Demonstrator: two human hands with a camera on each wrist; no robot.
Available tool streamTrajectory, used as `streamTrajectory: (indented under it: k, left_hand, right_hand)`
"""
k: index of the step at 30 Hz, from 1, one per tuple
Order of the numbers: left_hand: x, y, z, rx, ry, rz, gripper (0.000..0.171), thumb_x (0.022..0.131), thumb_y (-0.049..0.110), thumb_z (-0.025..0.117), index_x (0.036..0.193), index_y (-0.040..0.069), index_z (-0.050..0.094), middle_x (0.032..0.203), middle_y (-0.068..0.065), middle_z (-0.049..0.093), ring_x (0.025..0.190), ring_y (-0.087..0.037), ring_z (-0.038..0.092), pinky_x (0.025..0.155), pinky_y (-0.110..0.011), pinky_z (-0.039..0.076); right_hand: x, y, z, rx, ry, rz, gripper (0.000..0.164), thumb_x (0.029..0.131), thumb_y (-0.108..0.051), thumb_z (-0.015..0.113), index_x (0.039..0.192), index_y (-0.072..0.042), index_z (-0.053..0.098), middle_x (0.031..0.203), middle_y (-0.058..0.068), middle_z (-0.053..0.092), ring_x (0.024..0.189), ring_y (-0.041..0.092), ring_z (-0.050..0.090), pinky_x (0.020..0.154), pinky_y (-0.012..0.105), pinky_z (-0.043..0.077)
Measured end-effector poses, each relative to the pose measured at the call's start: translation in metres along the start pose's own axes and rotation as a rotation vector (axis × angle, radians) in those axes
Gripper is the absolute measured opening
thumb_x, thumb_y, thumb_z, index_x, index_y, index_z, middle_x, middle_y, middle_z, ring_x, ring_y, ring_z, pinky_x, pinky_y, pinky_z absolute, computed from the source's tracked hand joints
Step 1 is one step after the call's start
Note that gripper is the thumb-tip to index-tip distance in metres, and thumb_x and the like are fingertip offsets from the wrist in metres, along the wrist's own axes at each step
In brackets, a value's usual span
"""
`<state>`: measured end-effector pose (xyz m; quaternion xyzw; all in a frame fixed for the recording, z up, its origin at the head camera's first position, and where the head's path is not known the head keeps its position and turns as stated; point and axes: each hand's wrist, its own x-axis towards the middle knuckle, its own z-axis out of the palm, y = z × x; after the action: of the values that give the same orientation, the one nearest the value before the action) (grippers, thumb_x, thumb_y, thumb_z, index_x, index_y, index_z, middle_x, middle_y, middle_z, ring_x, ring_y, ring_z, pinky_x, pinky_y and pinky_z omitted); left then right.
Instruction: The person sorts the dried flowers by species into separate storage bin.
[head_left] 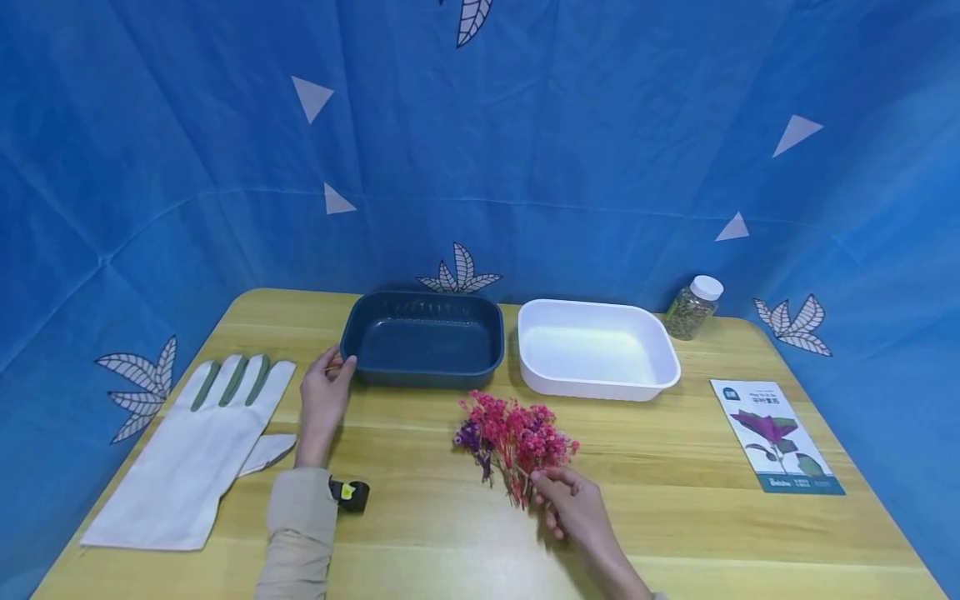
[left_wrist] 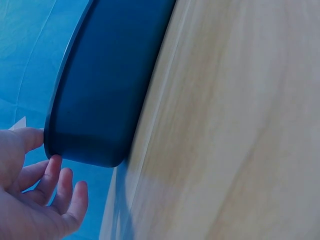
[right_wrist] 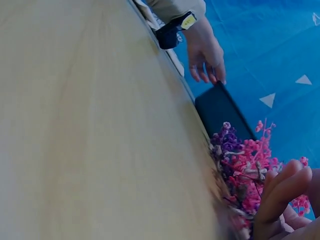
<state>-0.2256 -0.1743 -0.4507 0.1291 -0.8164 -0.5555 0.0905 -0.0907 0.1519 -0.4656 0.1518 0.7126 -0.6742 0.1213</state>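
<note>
At the near left corner of a dark blue plastic basin (head_left: pixel 423 379), my left hand (head_left: pixel 324 396) pinches the rim between thumb and fingertips. The left wrist view shows the thumb on the edge of the basin (left_wrist: pixel 100 85) and the other fingers loosely bent below. My right hand (head_left: pixel 577 508) pinches the stems of a bunch of small dried flowers (head_left: pixel 517 433), pink and purple, low over the table in front of the basins. In the right wrist view its fingers (right_wrist: pixel 285 190) partly hide the flowers.
A white basin (head_left: pixel 600 387) stands right of the dark one. Behind it is a jar (head_left: pixel 690 312) with a white lid. A flower-printed packet (head_left: pixel 776 437) lies at the right, white gloves (head_left: pixel 187 467) at the left. A blue curtain (head_left: pixel 480 167) surrounds the wooden table (head_left: pixel 420 533).
</note>
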Motion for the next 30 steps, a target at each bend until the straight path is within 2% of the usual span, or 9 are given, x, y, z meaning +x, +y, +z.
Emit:
streamTrajectory:
  k: [10, 16, 21, 30]
  left_hand:
    - [0.003, 0.0, -0.001, 0.009, 0.012, 0.027, 0.052, 0.098, 0.025, 0.052, 0.142, -0.002, 0.04, 0.126, -0.022, 0.05, 0.115, -0.034, 0.052, 0.096, -0.044, 0.043]
    - [0.002, -0.001, 0.0, -0.012, -0.001, 0.014, 0.053, 0.099, 0.025, 0.051, 0.143, -0.001, 0.038, 0.127, -0.021, 0.049, 0.117, -0.032, 0.051, 0.096, -0.042, 0.043]
    - [0.002, -0.001, 0.0, -0.009, 0.004, 0.02, 0.052, 0.099, 0.025, 0.05, 0.142, -0.002, 0.039, 0.125, -0.02, 0.05, 0.115, -0.031, 0.051, 0.095, -0.041, 0.043]
    - [0.001, 0.0, -0.002, -0.008, -0.013, 0.023, 0.051, 0.099, 0.024, 0.05, 0.142, -0.002, 0.04, 0.125, -0.021, 0.05, 0.116, -0.032, 0.05, 0.096, -0.043, 0.042]
  right_hand:
    - [-0.006, -0.015, 0.001, -0.094, 0.106, -0.06, 0.03, 0.087, -0.019, 0.067, 0.108, 0.002, 0.062, 0.077, 0.006, 0.063, 0.054, 0.011, 0.052, 0.04, 0.019, 0.039]
    - [-0.01, -0.02, -0.002, -0.138, 0.112, -0.127, 0.023, 0.09, -0.011, 0.062, 0.107, 0.005, 0.059, 0.084, 0.012, 0.067, 0.062, 0.016, 0.059, 0.044, 0.025, 0.048]
    - [-0.01, -0.027, -0.005, -0.122, 0.116, -0.164, 0.02, 0.09, -0.006, 0.06, 0.105, 0.007, 0.058, 0.093, 0.017, 0.068, 0.07, 0.02, 0.063, 0.049, 0.027, 0.052]
    - [-0.001, -0.046, -0.003, -0.107, 0.131, -0.224, 0.021, 0.089, -0.006, 0.063, 0.106, 0.006, 0.06, 0.088, 0.012, 0.066, 0.071, 0.017, 0.061, 0.052, 0.027, 0.052]
